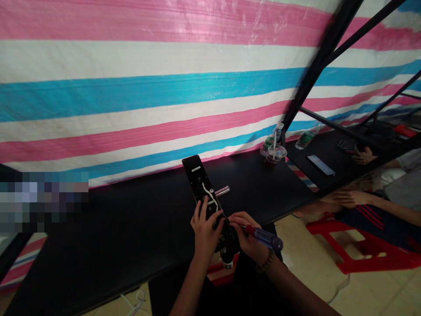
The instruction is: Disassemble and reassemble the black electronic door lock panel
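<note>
My left hand [204, 232] grips a black electronic door lock panel [200, 184] and holds it nearly upright, with its lower end against the table edge. White wires [210, 199] run over the panel's back. A short metal lever handle [222, 191] sticks out from its side. My right hand [246, 232] is shut on a screwdriver [265, 237] with a clear blue handle and red collar. Its tip reaches the panel's edge near my left fingers, and my fingers hide the exact contact point.
The long black table [131, 219] runs along a pink, white and blue striped tarp [131, 87]. A plastic cup with a straw [274, 154] and water bottles stand further along. A seated person's hands [350, 197] rest at right, near a red plastic stool [355, 245].
</note>
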`<state>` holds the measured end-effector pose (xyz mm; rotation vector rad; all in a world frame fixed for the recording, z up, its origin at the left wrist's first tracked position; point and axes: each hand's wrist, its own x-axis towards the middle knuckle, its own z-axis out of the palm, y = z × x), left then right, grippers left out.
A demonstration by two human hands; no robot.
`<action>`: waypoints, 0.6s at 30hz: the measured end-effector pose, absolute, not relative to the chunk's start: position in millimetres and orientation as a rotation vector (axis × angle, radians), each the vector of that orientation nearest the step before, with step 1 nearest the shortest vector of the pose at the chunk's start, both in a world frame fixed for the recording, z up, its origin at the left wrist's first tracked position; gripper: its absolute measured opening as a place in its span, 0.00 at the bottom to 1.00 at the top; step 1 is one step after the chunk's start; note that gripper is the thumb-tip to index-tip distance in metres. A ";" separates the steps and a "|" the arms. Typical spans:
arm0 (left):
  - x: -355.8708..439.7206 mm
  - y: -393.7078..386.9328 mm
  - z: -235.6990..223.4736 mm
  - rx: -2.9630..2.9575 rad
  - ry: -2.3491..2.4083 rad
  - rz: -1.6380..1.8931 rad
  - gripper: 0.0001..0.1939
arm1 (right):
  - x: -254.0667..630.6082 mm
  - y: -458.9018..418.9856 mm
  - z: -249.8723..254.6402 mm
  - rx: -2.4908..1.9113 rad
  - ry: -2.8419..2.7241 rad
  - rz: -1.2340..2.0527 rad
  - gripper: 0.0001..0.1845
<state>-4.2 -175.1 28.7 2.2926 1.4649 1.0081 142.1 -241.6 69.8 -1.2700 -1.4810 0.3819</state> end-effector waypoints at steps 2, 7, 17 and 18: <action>-4.2 -175.1 28.7 2.290 1.462 1.015 0.10 | 141.5 -240.1 72.5 -1.275 -1.498 0.387 0.10; -3.5 -175.1 30.6 2.272 1.467 1.016 0.08 | 144.7 -230.3 84.8 -1.319 -1.560 0.508 0.09; -4.0 -175.5 37.2 2.267 1.464 0.982 0.07 | 149.8 -220.8 76.3 -1.215 -1.555 0.665 0.13; -4.1 -175.6 37.0 2.267 1.465 0.981 0.07 | 149.0 -221.6 76.9 -1.205 -1.571 0.661 0.14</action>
